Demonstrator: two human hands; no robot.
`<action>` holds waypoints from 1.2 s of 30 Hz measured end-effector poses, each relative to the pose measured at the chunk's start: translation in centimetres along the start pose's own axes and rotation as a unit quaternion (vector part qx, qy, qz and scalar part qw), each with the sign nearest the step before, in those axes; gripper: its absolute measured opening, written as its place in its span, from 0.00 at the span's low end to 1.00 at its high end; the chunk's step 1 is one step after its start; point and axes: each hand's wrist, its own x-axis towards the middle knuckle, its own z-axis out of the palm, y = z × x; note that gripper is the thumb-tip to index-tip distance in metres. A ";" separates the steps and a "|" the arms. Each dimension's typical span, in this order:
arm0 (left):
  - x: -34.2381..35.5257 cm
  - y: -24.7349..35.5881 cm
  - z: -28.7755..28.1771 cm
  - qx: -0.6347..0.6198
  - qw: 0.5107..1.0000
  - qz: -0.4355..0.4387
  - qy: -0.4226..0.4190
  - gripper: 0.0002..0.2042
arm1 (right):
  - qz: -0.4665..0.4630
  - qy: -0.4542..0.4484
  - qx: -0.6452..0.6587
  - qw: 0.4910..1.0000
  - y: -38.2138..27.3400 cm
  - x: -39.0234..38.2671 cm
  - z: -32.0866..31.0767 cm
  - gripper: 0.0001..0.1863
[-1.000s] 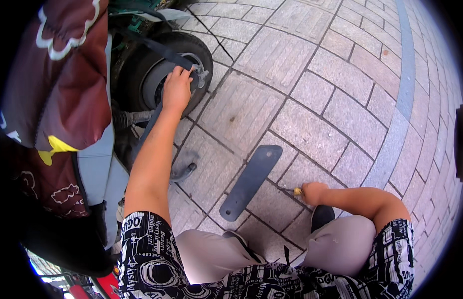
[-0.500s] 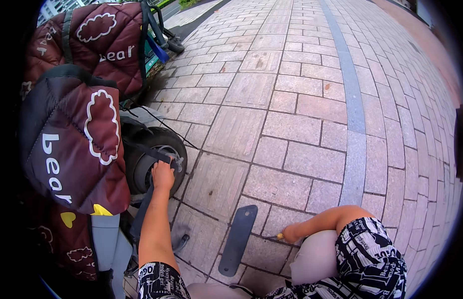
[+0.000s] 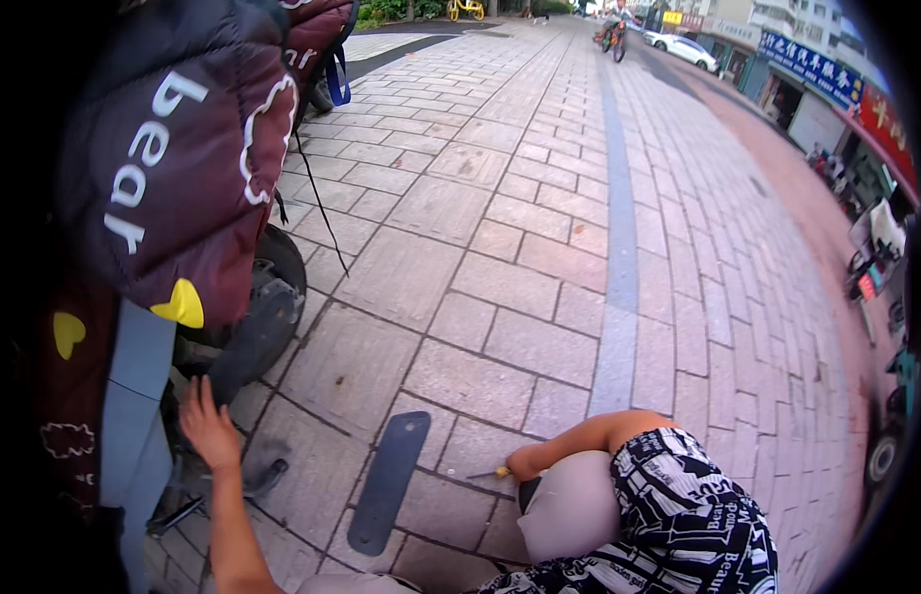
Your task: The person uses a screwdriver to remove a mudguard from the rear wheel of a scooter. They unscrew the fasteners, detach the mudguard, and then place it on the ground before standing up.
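Observation:
My left hand (image 3: 208, 426) is open beside the scooter's lower side, fingertips at a dark panel (image 3: 238, 351) in front of the wheel (image 3: 282, 257); whether they touch it is unclear. My right hand (image 3: 523, 458) is closed round a yellow-handled screwdriver (image 3: 502, 472), low over the paving beside my knee. A flat dark grey strip with holes at its ends (image 3: 386, 480) lies on the paving between my hands. A quilted maroon scooter cover (image 3: 173, 148) with white lettering and yellow hearts hangs at the left, above grey bodywork (image 3: 134, 406).
Paving (image 3: 500, 247) stretches ahead with a grey band down it. A cyclist (image 3: 616, 28) is in the distance, near a white car (image 3: 683, 49). Shops, signs and parked two-wheelers (image 3: 876, 257) line the right. A yellow bicycle (image 3: 465, 10) stands at the far back.
My left hand has left the spot at the wheel's hub, moved down toward me and opened. The view has risen, bringing the street and cyclist into sight. The right hand still grips the screwdriver.

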 end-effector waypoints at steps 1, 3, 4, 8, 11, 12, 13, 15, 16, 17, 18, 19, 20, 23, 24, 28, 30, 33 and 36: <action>-1.4 -1.2 0.1 0.026 0.999 -0.020 0.029 0.31 | 0.037 0.007 0.026 0.999 -0.2 -1.2 -0.4 0.13; -3.7 -5.3 -0.4 0.085 0.992 -0.046 0.077 0.27 | 0.078 0.015 0.036 0.996 -2.2 -2.6 -3.1 0.14; -3.7 -4.7 0.0 0.016 0.993 -0.074 0.086 0.26 | 0.106 0.015 0.033 0.994 -1.7 -4.4 -3.0 0.15; -3.8 -2.7 1.1 -0.118 0.972 -0.145 0.142 0.27 | 0.139 -0.028 0.008 0.990 -0.3 -5.4 -2.0 0.16; -4.6 -2.3 1.8 -0.169 0.948 -0.212 0.165 0.30 | 0.121 -0.020 0.003 0.992 -1.5 -5.0 -2.7 0.15; -4.7 -2.5 1.8 -0.174 0.942 -0.224 0.178 0.31 | 0.116 -0.008 0.005 0.993 -2.0 -4.4 -3.0 0.15; -4.9 -2.3 1.7 -0.173 0.942 -0.222 0.184 0.32 | 0.111 0.004 0.006 0.994 -2.4 -3.8 -3.2 0.14; -5.8 -1.1 1.7 -0.177 0.940 -0.217 0.192 0.32 | 0.106 0.025 0.014 0.994 -2.5 -3.3 -3.2 0.14; -6.2 -0.8 2.4 -0.192 0.931 -0.236 0.202 0.33 | 0.110 0.022 0.001 0.994 -2.1 -3.1 -3.0 0.14; -6.7 -0.3 3.7 -0.208 0.920 -0.257 0.211 0.33 | 0.115 0.019 -0.013 0.993 -1.4 -3.0 -2.9 0.14; -7.3 -0.1 4.9 -0.220 0.909 -0.277 0.219 0.33 | 0.117 0.014 -0.027 0.993 -0.8 -2.6 -2.8 0.13; -8.0 -0.8 5.7 -0.275 0.882 -0.344 0.168 0.35 | 0.130 -0.003 -0.032 0.991 -0.9 -1.9 -3.1 0.14; -8.6 -1.7 6.6 -0.327 0.844 -0.409 0.117 0.37 | 0.132 -0.007 -0.037 0.991 -0.9 -1.7 -3.3 0.14; -9.8 -6.1 9.1 -0.643 0.470 -0.600 0.081 0.37 | 0.123 -0.012 -0.046 0.991 -2.7 -0.3 -5.3 0.16; -9.7 -5.9 9.3 -0.701 0.382 -0.597 0.079 0.33 | 0.122 -0.020 -0.032 0.992 -2.3 -0.6 -4.5 0.17; -7.1 -4.4 7.7 -0.796 0.293 -0.523 0.085 0.15 | 0.154 -0.059 0.010 0.986 -2.4 -0.6 -2.3 0.28; -7.0 -5.6 8.6 -0.820 0.264 -0.496 0.108 0.12 | 0.146 -0.049 0.045 0.987 -2.6 -0.2 -1.9 0.28; -7.3 -5.2 8.4 -0.821 0.237 -0.504 0.125 0.12 | 0.137 -0.030 0.022 0.990 -3.4 -0.2 -1.6 0.28; -7.2 -5.0 8.4 -0.838 0.258 -0.466 0.117 0.10 | 0.131 -0.015 0.023 0.991 -3.4 -0.1 -2.0 0.27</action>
